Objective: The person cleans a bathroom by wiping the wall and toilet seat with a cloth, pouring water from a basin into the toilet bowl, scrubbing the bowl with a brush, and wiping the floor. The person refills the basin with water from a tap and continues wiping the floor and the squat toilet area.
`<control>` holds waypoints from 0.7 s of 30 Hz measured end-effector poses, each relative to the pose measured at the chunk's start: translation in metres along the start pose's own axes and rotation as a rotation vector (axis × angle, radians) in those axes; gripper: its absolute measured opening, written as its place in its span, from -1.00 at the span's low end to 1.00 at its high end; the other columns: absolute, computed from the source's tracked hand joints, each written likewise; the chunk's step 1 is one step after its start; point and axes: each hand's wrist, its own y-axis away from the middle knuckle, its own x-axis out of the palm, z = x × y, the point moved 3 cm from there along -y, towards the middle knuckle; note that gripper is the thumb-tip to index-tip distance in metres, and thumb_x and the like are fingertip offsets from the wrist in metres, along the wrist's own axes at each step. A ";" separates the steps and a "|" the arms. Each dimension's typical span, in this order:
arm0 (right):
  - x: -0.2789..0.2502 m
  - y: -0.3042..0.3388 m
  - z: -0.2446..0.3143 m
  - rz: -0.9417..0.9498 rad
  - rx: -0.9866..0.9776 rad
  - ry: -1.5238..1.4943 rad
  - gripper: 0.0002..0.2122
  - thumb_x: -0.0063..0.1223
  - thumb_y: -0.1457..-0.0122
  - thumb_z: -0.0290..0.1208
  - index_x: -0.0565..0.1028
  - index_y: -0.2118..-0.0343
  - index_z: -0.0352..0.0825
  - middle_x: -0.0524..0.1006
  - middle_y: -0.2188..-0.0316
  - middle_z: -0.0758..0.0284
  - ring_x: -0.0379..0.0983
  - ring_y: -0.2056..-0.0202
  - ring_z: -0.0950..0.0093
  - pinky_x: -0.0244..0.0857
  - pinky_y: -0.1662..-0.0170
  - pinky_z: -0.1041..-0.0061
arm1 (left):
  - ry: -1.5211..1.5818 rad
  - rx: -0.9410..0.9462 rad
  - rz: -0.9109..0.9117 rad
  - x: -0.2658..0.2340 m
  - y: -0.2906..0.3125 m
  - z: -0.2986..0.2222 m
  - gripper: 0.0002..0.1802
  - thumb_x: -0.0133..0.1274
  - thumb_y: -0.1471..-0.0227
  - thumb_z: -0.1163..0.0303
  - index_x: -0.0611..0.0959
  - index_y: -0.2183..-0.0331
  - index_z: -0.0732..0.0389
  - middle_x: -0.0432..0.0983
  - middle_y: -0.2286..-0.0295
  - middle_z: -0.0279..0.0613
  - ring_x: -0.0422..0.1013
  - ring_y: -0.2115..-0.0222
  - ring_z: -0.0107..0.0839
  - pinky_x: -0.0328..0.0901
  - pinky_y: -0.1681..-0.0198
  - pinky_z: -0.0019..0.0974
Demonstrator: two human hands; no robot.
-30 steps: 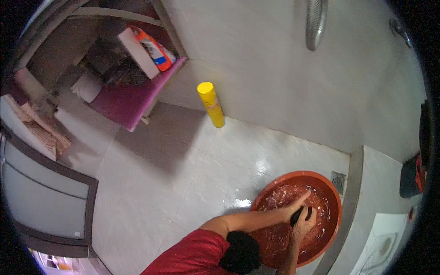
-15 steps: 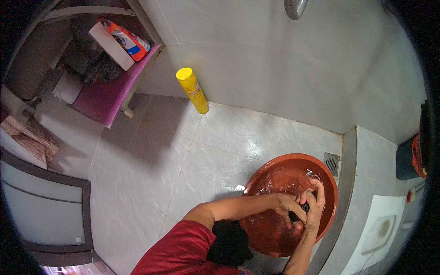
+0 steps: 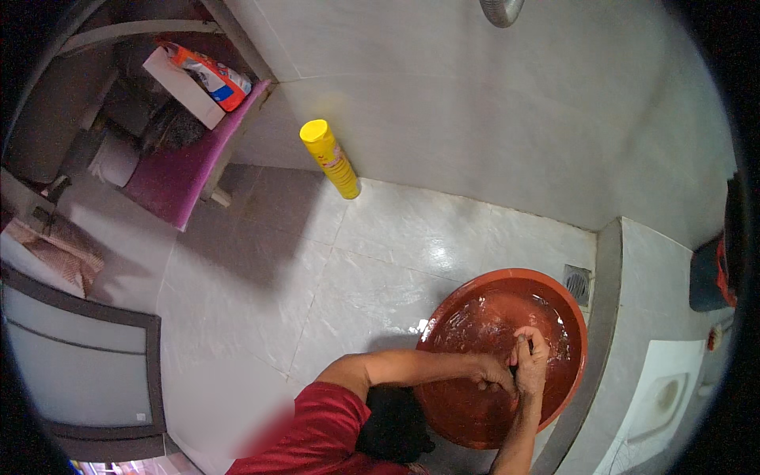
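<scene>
Both hands are over a reddish-brown plastic basin [image 3: 455, 299] holding water with some white suds. My right hand [image 3: 532, 362] is closed, its fingers curled around a small black thing [image 3: 514, 369] that looks like wet cloth; its kind does not show. My left hand [image 3: 495, 377] is bent in against the right one, its fingers curled at the lower end of the black thing. Most of the black thing is hidden by the hands.
A yellow canister [image 3: 332, 162] stands on the tiled floor by the wall. A floor drain [image 3: 576, 283] and a raised ledge [image 3: 603, 305] lie right of the basin. At the upper left, a pink shelf [image 3: 194, 178] carries an orange packet [image 3: 226, 89] and a white box [image 3: 184, 87].
My hands have turned and moved slightly lower in the basin. The black thing, plainer between them before, is now mostly covered. The water's surface shows more ripples.
</scene>
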 end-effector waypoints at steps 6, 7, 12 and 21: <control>0.003 0.002 -0.053 -0.128 -0.026 -0.145 -0.89 -0.31 -0.19 -0.43 0.26 0.44 -0.30 0.15 0.77 0.50 0.04 0.76 0.72 0.05 0.69 0.69 | -0.146 0.419 -0.212 -0.011 -0.084 0.087 -0.81 0.03 0.26 0.38 0.43 0.60 0.30 0.33 0.68 -0.20 0.25 0.65 -0.39 0.15 0.65 -0.27; 0.003 0.002 -0.060 -0.164 -0.042 -0.116 -0.89 -0.31 -0.19 -0.44 0.26 0.45 -0.30 0.15 0.77 0.50 0.04 0.76 0.72 0.04 0.69 0.69 | -0.246 0.456 -0.296 -0.012 -0.086 0.090 -0.82 0.01 0.25 0.38 0.44 0.59 0.32 0.35 0.67 -0.16 0.29 0.64 -0.34 0.17 0.62 -0.25; 0.002 0.007 -0.083 -0.354 -0.080 -0.036 -0.88 -0.32 -0.18 -0.47 0.27 0.47 -0.30 0.19 0.72 0.48 0.06 0.74 0.72 0.01 0.69 0.69 | -0.420 0.630 -0.583 -0.005 -0.052 0.073 -0.76 0.00 0.23 0.36 0.47 0.52 0.38 0.43 0.58 0.03 0.38 0.52 -0.10 0.23 0.48 -0.14; 0.011 0.004 -0.053 -0.222 -0.222 0.256 -0.84 -0.01 0.01 -0.48 0.40 0.35 -0.40 0.42 0.45 0.38 0.30 0.39 0.57 0.20 0.25 0.61 | -0.737 0.409 -0.518 -0.031 -0.047 0.046 -0.64 -0.04 0.21 0.29 0.48 0.33 0.32 0.44 0.35 0.02 0.36 0.29 -0.06 0.25 0.28 -0.15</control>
